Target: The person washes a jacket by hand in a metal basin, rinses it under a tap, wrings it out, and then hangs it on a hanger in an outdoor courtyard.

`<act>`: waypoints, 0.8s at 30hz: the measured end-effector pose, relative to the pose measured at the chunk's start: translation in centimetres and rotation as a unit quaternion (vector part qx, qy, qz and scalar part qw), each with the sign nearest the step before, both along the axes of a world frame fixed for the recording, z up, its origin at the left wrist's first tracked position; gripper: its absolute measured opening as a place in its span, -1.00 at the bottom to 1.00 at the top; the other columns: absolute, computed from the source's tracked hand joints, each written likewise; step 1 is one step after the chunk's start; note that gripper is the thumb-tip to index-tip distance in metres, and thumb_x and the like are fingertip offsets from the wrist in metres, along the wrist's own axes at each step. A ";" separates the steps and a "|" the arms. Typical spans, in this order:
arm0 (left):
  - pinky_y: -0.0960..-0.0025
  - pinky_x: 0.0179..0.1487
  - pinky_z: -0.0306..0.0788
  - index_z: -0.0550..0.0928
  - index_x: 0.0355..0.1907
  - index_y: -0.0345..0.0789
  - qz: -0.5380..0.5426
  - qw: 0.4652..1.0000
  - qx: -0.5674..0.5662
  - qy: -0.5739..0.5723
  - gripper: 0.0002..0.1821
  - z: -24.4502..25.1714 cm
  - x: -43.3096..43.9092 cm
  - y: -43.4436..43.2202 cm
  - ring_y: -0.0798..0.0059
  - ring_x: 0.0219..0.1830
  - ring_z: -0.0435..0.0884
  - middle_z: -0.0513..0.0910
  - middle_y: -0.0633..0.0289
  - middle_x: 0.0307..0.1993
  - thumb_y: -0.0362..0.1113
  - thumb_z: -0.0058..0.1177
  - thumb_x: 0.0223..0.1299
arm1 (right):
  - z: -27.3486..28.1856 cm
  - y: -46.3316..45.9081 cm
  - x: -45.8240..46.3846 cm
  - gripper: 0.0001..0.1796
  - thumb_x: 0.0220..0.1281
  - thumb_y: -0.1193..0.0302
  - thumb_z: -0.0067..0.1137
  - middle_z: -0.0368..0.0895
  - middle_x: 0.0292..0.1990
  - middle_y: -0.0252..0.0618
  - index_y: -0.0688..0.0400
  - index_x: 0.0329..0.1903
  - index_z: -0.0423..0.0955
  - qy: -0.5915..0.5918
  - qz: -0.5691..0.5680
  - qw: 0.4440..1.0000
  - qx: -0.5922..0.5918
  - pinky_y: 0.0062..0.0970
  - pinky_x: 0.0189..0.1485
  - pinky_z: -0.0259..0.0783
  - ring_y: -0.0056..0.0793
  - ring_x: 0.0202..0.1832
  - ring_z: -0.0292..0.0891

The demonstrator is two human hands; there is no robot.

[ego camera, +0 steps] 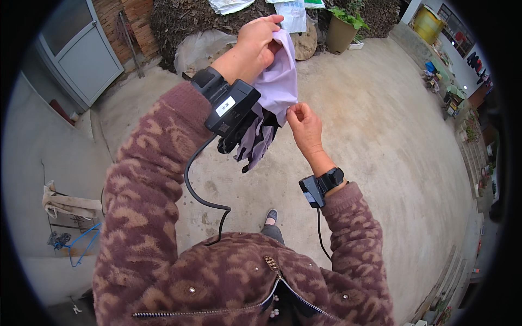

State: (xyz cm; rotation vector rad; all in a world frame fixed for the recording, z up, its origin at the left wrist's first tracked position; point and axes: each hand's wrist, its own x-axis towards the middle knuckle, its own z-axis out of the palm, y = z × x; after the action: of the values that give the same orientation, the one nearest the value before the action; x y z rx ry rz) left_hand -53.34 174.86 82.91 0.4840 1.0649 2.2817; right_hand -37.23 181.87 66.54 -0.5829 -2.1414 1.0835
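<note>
A lavender cloth with black parts hangs in front of me, gathered in folds, its lower end in narrow strips. My left hand holds its top, with part of the cloth hidden behind the wrist. Pinched between thumb and fingertips of my right hand is the cloth's right edge, lower down. A black device with a cable is strapped to my left wrist, and a smaller one sits on the right wrist.
Concrete ground spreads below. Ahead are a heap of dry leaves, a potted plant and white plastic sacks. A grey door stands at the left, near a blue hanger. A yellow barrel is far right.
</note>
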 end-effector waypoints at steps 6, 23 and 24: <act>0.27 -0.33 0.52 0.55 -0.09 -0.40 0.110 0.993 0.011 0.028 -0.72 1.4 -7.4 -0.6 0.33 -0.42 0.54 0.51 0.12 -0.36 -0.60 -0.16 0.16 | -4.3 1.5 -12.1 -0.17 -0.07 0.33 0.33 0.31 0.21 -0.03 0.14 0.31 0.17 0.026 0.142 0.989 0.012 -0.27 0.22 0.28 -0.12 0.21 0.30; 0.27 -0.14 0.55 0.35 0.01 -0.26 0.238 0.961 0.024 -0.137 -0.66 -15.5 -34.7 -15.7 0.35 -0.26 0.60 0.53 0.17 -0.26 -0.47 -0.01 0.16 | 0.1 -4.4 -43.4 -0.63 0.36 0.21 -0.13 0.61 -0.07 -0.21 0.21 -0.03 0.50 -0.011 0.356 0.732 -0.581 -0.31 0.05 0.46 -0.30 -0.04 0.56; 0.25 -0.10 0.54 0.35 -0.01 -0.26 0.236 0.961 0.015 -0.144 -0.67 -16.7 -35.7 -14.8 0.34 -0.25 0.60 0.53 0.18 -0.24 -0.46 0.00 0.16 | 1.2 -3.9 -45.0 -0.62 0.37 0.18 -0.16 0.63 -0.10 -0.22 0.19 -0.05 0.50 -0.039 0.373 0.709 -0.597 -0.31 0.04 0.47 -0.29 -0.07 0.57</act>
State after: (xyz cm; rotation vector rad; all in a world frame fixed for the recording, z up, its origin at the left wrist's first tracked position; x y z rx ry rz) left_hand -89.09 160.11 66.24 -0.1132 1.0804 2.6743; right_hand -82.23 178.02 67.72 -0.2191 -1.4268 2.9817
